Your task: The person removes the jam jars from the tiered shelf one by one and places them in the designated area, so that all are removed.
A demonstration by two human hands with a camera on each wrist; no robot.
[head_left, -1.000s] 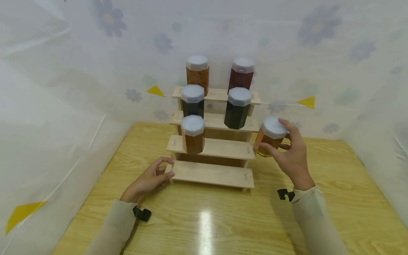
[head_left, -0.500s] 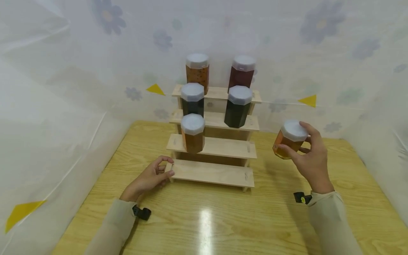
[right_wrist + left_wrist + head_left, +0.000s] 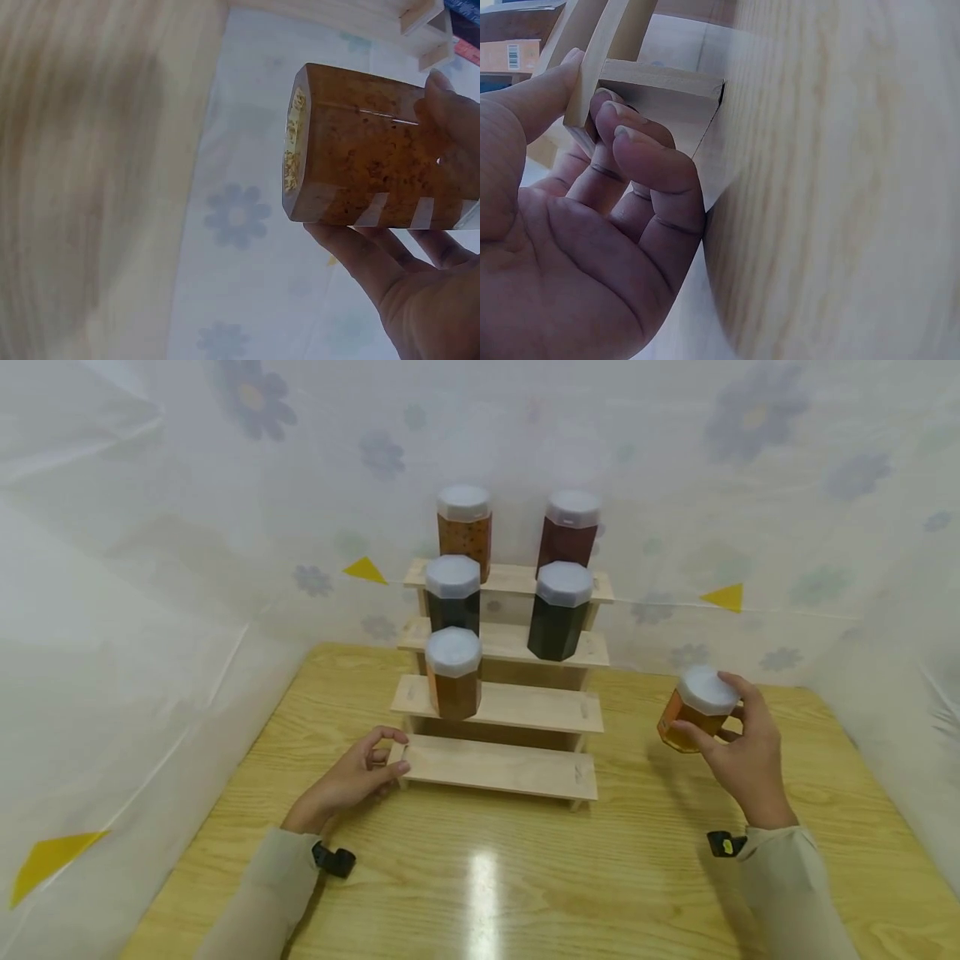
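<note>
My right hand (image 3: 750, 756) grips an amber jar (image 3: 697, 710) with a white lid, thumb on one side and fingers on the other. It is held tilted to the right of the stepped wooden rack (image 3: 498, 768). Seen from the right wrist, the jar (image 3: 367, 146) hangs above the table, its contents orange-brown with dark specks. My left hand (image 3: 352, 781) pinches the left end of the rack's lowest shelf; in the left wrist view the thumb lies on the board (image 3: 592, 82) and the curled fingers are beneath it.
On the rack's third step from the top stands an amber jar (image 3: 455, 689). Dark jars (image 3: 557, 627) occupy the second step, with a speckled orange jar (image 3: 465, 543) and a dark red jar (image 3: 567, 543) on top. A flowered sheet (image 3: 825, 527) hangs behind the wooden table (image 3: 420, 877).
My right hand has carried the amber jar rightward, away from the rack, then lower toward the table. The left hand keeps its hold on the shelf end.
</note>
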